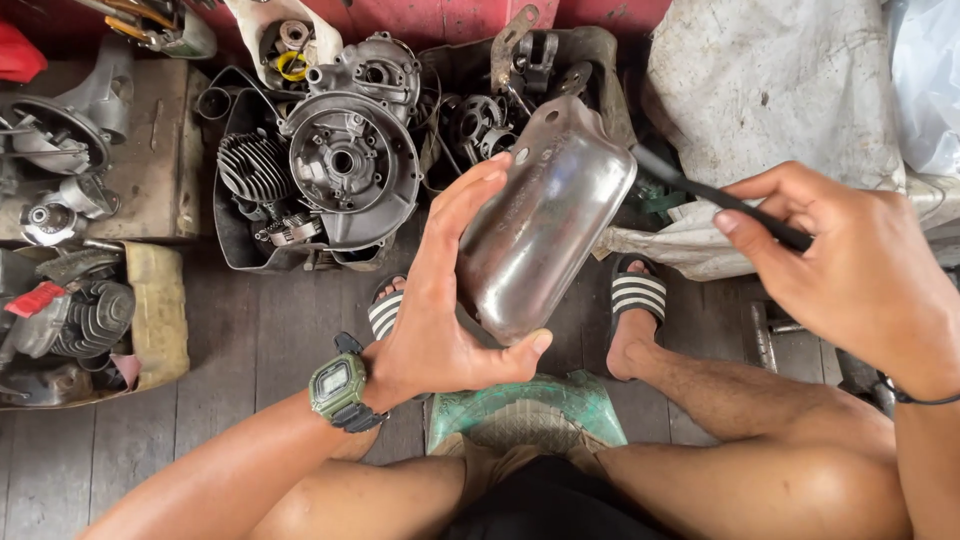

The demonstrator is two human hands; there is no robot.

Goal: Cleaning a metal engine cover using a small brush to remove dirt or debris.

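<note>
- Holding a cover (545,215), the left hand (440,300) is gripping this dented, shiny metal shell between raised fingers along its left edge and a thumb hooked under its lower end.
- Sitting tilted in front of the person, the cover is hanging above the wooden floor (250,340), between the two sandalled feet, with its hollowed side turned to the camera.
- Pinching a thin black tool (720,200), the right hand (850,270) is closing thumb and fingers around its near end.
- Pointing up and left, the tool's far tip is passing behind the cover's right edge; whether it is touching the metal, I cannot tell.
- Wearing a green watch (338,385), the left wrist is crossing over the left knee.
- Sitting on a green stool (525,415), the person is keeping both knees spread, with striped sandals (637,292) on the feet.
- Lying in a black tray (235,235) beyond the cover, an engine case (350,160) is resting beside a finned cylinder (252,165).
- Filling the boxes at the left, more engine parts (70,320) are lying well apart from the hands.
- Lying at the upper right, a dirty white sack (770,90) is covering the floor behind the right hand.
</note>
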